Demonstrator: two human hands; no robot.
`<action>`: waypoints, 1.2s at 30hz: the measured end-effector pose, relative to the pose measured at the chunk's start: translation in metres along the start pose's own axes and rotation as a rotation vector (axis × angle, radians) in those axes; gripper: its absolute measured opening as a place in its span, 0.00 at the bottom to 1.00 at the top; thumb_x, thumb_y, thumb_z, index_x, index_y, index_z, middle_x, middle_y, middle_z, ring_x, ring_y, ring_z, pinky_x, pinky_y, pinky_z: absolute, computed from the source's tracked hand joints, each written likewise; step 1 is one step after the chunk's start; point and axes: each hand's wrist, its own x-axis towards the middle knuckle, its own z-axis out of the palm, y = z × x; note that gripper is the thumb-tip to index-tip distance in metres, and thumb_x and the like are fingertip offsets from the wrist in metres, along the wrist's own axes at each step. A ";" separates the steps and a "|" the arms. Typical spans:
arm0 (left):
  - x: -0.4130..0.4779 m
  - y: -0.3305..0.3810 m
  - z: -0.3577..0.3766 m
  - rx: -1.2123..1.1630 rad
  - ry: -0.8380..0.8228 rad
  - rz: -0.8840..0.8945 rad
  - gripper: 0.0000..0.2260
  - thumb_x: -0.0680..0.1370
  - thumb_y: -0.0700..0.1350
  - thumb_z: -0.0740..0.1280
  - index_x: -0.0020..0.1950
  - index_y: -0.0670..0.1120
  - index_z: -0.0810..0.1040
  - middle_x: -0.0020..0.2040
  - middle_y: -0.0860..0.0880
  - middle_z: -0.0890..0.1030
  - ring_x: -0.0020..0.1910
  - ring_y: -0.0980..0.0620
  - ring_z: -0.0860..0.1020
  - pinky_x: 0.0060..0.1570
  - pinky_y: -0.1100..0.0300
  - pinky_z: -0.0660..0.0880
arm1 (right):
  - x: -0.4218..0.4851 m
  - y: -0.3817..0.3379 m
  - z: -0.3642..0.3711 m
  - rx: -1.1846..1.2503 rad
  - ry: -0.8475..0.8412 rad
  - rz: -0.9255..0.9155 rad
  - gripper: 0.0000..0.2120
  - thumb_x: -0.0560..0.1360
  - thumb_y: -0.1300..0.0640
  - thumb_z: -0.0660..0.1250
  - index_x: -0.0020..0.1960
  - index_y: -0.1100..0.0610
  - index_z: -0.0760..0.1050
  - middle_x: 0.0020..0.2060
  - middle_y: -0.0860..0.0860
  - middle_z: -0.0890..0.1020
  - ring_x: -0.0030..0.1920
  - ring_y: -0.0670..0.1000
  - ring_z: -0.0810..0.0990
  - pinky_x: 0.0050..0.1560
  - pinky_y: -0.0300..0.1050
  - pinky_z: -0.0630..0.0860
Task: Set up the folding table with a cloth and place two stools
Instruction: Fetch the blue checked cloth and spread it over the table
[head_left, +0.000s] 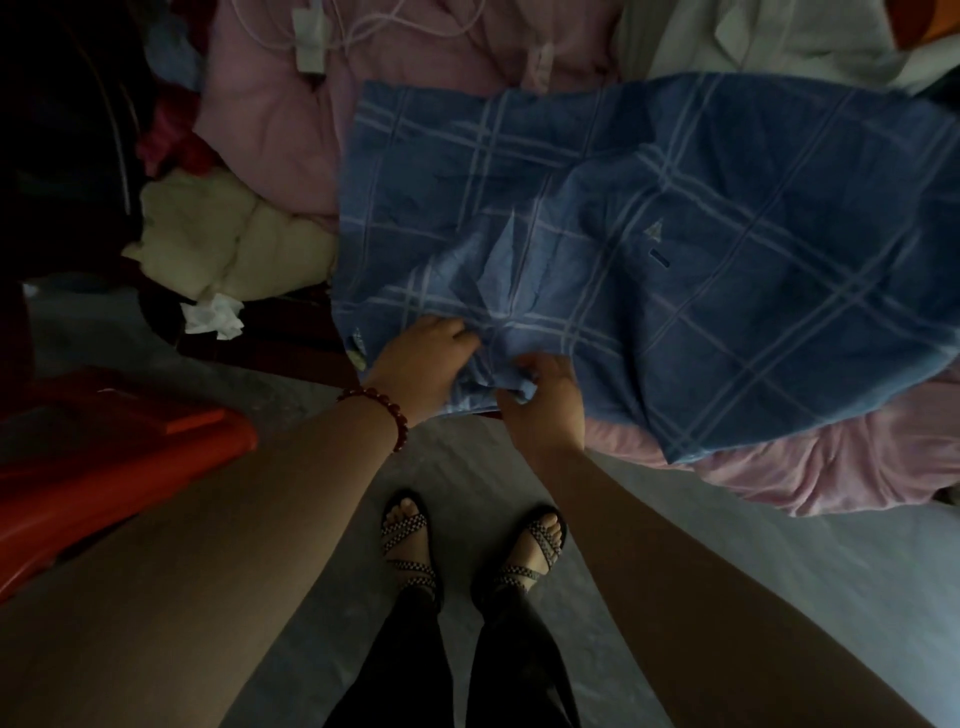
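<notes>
A blue checked cloth (649, 249) is spread out, billowing, above a pink quilt. My left hand (421, 358), with a red bead bracelet at the wrist, grips the cloth's near edge. My right hand (540, 400) pinches the same edge just to the right, with a bunched corner between its fingers. A red plastic stool (104, 452) stands on the floor at the left, partly behind my left forearm. No folding table shows.
A pink quilt (779, 467) lies on a bed under the cloth. Cream bedding (234, 244) and a crumpled white tissue (213, 314) sit at the left. White cables (363, 26) lie at the top. My sandalled feet stand on grey floor (727, 571).
</notes>
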 end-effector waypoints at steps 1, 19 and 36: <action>-0.001 0.000 -0.004 -0.023 0.013 0.000 0.16 0.77 0.38 0.61 0.65 0.44 0.73 0.62 0.44 0.75 0.63 0.44 0.70 0.62 0.53 0.69 | -0.001 -0.003 -0.001 0.001 -0.003 -0.006 0.16 0.67 0.60 0.70 0.54 0.58 0.77 0.54 0.55 0.76 0.56 0.55 0.74 0.55 0.45 0.71; -0.044 0.036 -0.105 -0.058 0.314 -0.077 0.19 0.75 0.51 0.68 0.64 0.48 0.72 0.61 0.49 0.74 0.60 0.47 0.72 0.57 0.51 0.70 | -0.026 -0.079 -0.136 0.239 0.220 -0.004 0.10 0.81 0.59 0.54 0.52 0.60 0.73 0.41 0.51 0.76 0.35 0.47 0.71 0.36 0.35 0.61; -0.054 0.112 -0.145 -0.243 0.208 -0.083 0.06 0.80 0.46 0.58 0.52 0.45 0.70 0.45 0.45 0.80 0.45 0.45 0.79 0.46 0.51 0.74 | -0.064 -0.082 -0.198 0.288 0.284 -0.022 0.12 0.74 0.62 0.63 0.57 0.57 0.73 0.54 0.52 0.76 0.52 0.49 0.75 0.48 0.37 0.68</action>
